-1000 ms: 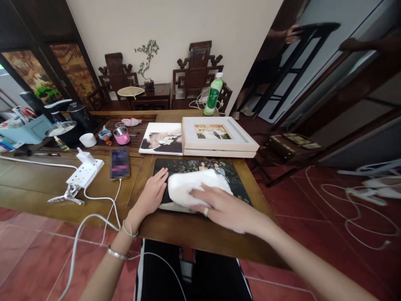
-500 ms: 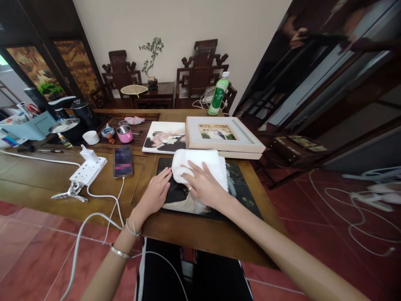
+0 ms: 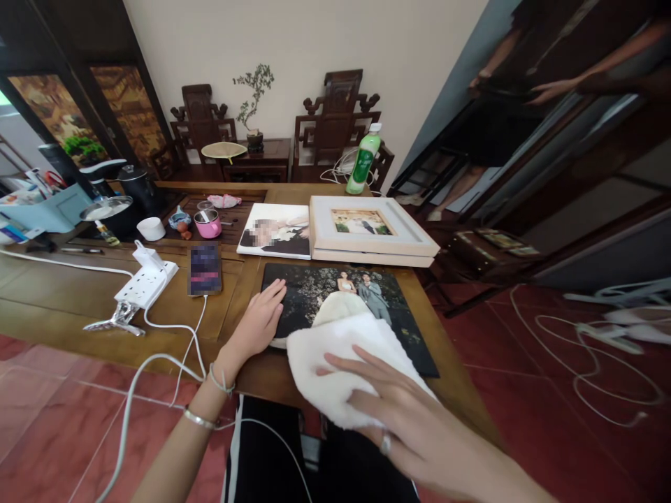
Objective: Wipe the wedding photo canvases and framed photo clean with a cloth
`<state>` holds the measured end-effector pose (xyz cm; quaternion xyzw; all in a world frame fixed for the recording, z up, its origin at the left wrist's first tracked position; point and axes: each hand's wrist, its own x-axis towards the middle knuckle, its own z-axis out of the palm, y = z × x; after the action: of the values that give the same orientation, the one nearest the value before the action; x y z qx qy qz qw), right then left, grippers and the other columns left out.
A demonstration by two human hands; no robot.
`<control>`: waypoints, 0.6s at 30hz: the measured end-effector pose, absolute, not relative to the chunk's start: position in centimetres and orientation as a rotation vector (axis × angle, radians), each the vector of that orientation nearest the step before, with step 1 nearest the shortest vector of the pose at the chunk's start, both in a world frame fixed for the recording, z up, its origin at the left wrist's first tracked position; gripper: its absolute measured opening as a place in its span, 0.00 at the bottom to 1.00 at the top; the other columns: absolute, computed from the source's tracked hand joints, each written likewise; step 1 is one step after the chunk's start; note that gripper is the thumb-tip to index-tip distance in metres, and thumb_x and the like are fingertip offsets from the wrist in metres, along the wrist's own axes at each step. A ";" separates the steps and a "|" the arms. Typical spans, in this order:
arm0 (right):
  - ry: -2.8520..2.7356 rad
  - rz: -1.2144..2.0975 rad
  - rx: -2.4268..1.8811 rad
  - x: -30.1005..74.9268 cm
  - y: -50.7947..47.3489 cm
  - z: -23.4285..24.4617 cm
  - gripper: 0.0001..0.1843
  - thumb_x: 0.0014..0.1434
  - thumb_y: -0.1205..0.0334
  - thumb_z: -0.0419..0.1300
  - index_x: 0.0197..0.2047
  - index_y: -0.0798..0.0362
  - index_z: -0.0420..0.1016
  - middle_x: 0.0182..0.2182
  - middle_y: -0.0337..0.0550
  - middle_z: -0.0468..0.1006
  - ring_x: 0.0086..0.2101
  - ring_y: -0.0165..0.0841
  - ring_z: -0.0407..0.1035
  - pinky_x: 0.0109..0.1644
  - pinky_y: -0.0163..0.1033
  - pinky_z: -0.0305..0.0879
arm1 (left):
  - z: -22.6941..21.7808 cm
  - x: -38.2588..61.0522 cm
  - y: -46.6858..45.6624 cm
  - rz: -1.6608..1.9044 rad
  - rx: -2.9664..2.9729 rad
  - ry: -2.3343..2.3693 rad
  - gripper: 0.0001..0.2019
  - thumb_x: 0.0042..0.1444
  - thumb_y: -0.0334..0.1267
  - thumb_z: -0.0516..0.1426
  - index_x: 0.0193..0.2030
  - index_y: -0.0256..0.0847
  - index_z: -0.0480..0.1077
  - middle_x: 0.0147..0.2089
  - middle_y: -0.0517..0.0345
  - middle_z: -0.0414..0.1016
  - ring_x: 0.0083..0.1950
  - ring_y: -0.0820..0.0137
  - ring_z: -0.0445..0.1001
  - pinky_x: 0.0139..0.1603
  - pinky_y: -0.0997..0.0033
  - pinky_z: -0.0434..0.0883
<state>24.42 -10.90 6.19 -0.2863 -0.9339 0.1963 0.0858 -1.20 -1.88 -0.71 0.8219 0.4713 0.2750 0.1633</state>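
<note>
A dark wedding photo panel (image 3: 403, 300) lies flat on the wooden table, showing a couple in a white dress and a grey suit. My left hand (image 3: 258, 318) rests flat on its left edge, fingers stretched out. My right hand (image 3: 393, 398), with a ring on one finger, holds a folded white towel (image 3: 335, 356) at the panel's near edge. Part of the towel hangs past the table's front edge, above my lap. It hides the lower middle of the photo.
Behind the panel lie a white-framed picture (image 3: 374, 244) and a smaller photo board (image 3: 275, 237). A green bottle (image 3: 363, 161) stands farther back. Leftward are a charging phone (image 3: 205, 269), a power strip (image 3: 149, 283) and a pink cup (image 3: 208, 225). Another person's hand (image 3: 556, 91) shows at the upper right.
My right hand has drawn the towel from the panel's upper middle toward me, over the near edge, uncovering the couple. My left hand has stayed in place.
</note>
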 end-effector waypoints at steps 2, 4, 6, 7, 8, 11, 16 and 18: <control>-2.750 0.551 -0.969 25.5 -10.0 6.0 0.13 0.55 0.72 0.51 0.40 0.50 0.72 0.59 0.47 0.67 0.62 0.42 0.53 0.64 0.57 0.53 | -0.7 -1.2 -1.9 0.783 2.343 1.346 0.21 0.67 0.35 0.42 0.65 0.41 0.57 0.69 0.48 0.55 0.71 0.63 0.51 0.67 0.49 0.56; -2.678 0.470 -1.129 26.3 -8.6 5.2 0.11 0.60 0.68 0.49 0.41 0.50 0.72 0.60 0.49 0.66 0.62 0.46 0.54 0.61 0.58 0.57 | -0.7 -1.2 -1.9 0.782 2.343 1.349 0.21 0.67 0.35 0.42 0.65 0.41 0.57 0.69 0.48 0.55 0.71 0.62 0.51 0.66 0.49 0.56; -2.592 0.383 -1.246 26.8 -7.0 4.4 0.12 0.61 0.65 0.48 0.43 0.51 0.71 0.58 0.53 0.68 0.60 0.49 0.56 0.59 0.60 0.59 | -0.7 -1.2 -1.9 0.779 2.346 1.349 0.21 0.67 0.35 0.42 0.65 0.41 0.57 0.69 0.48 0.55 0.71 0.62 0.51 0.66 0.50 0.56; -2.556 0.347 -1.280 26.8 -6.1 4.0 0.13 0.61 0.66 0.47 0.43 0.51 0.71 0.56 0.54 0.70 0.60 0.49 0.58 0.59 0.60 0.59 | -0.6 -1.2 -1.9 0.777 2.346 1.350 0.21 0.67 0.35 0.42 0.65 0.41 0.57 0.69 0.48 0.56 0.71 0.62 0.51 0.66 0.50 0.56; -2.533 0.320 -1.298 26.7 -5.2 3.7 0.13 0.61 0.67 0.47 0.44 0.52 0.70 0.54 0.54 0.72 0.59 0.48 0.59 0.59 0.60 0.58 | -0.5 -1.1 -1.9 0.774 2.344 1.352 0.21 0.67 0.35 0.42 0.65 0.41 0.57 0.69 0.48 0.56 0.71 0.63 0.51 0.67 0.50 0.56; -2.504 0.249 -1.327 24.9 -3.1 3.4 0.14 0.59 0.69 0.47 0.45 0.55 0.69 0.53 0.58 0.71 0.61 0.49 0.55 0.60 0.63 0.54 | -0.1 -1.0 -2.1 0.786 2.307 1.353 0.21 0.68 0.37 0.41 0.66 0.40 0.56 0.69 0.48 0.54 0.71 0.63 0.50 0.68 0.51 0.54; -2.623 0.293 -1.134 20.3 -2.9 4.1 0.17 0.58 0.71 0.49 0.48 0.56 0.71 0.55 0.59 0.71 0.64 0.48 0.48 0.63 0.65 0.44 | 0.7 -1.0 -2.6 1.004 2.176 1.286 0.24 0.69 0.43 0.37 0.68 0.40 0.52 0.72 0.51 0.48 0.72 0.66 0.45 0.71 0.57 0.48; -2.718 0.414 -0.918 19.2 -3.9 4.5 0.18 0.54 0.73 0.52 0.46 0.53 0.73 0.56 0.53 0.70 0.64 0.47 0.48 0.65 0.64 0.39 | 0.7 -1.2 -2.7 1.091 2.134 1.271 0.25 0.68 0.46 0.36 0.68 0.40 0.51 0.72 0.52 0.48 0.72 0.65 0.45 0.71 0.58 0.47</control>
<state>19.24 -3.94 4.52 -0.3143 -0.9308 0.1419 0.1211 -1.16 -2.71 0.74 0.7686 0.4578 0.3928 0.2130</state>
